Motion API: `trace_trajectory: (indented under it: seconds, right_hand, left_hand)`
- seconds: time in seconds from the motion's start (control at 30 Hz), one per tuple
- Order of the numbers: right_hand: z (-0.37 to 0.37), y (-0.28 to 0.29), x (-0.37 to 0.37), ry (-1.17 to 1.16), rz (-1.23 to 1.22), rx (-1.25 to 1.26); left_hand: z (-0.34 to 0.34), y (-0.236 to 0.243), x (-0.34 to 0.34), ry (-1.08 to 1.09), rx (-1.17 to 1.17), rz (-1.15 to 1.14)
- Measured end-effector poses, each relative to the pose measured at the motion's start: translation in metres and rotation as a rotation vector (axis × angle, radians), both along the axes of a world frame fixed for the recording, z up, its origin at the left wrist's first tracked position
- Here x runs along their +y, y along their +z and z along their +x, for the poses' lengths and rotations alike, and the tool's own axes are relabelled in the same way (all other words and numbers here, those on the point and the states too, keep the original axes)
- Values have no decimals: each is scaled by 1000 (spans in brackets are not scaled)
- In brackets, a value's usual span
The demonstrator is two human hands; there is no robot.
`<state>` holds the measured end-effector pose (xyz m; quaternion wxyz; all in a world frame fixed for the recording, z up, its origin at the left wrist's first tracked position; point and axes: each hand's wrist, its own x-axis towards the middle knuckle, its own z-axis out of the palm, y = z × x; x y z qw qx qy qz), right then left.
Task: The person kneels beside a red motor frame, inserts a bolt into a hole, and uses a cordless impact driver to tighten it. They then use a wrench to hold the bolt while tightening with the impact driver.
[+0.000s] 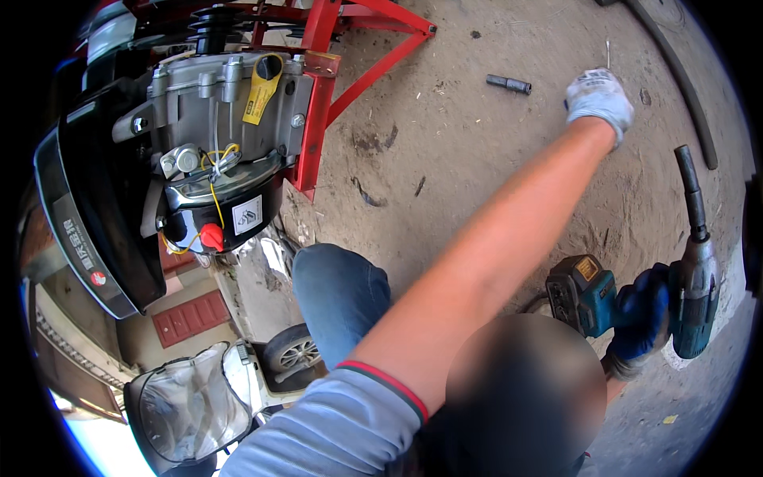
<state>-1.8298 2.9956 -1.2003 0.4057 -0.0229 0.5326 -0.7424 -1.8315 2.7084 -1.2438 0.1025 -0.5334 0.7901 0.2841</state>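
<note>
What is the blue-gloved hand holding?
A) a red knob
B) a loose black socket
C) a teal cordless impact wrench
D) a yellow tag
C: the right hand, in a blue glove, has its grip closed on the handle of the teal cordless impact wrench, which has a long black socket on its nose and a battery pack at its base.

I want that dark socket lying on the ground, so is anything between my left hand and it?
Nothing visible does. Only bare dirt ground lies between the left hand and the socket beside it.
</note>
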Motion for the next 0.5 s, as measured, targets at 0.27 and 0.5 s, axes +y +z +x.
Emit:
trace_trajectory:
  seconds: [0.27, 0.5]
  right_hand:
    - [74, 21, -31, 249, -44, -117]
    - [160, 16, -47, 713, -106, -250]
  left_hand:
    - [230, 24, 35, 185, 100, 121]
    - [392, 91, 76, 169, -319, 432]
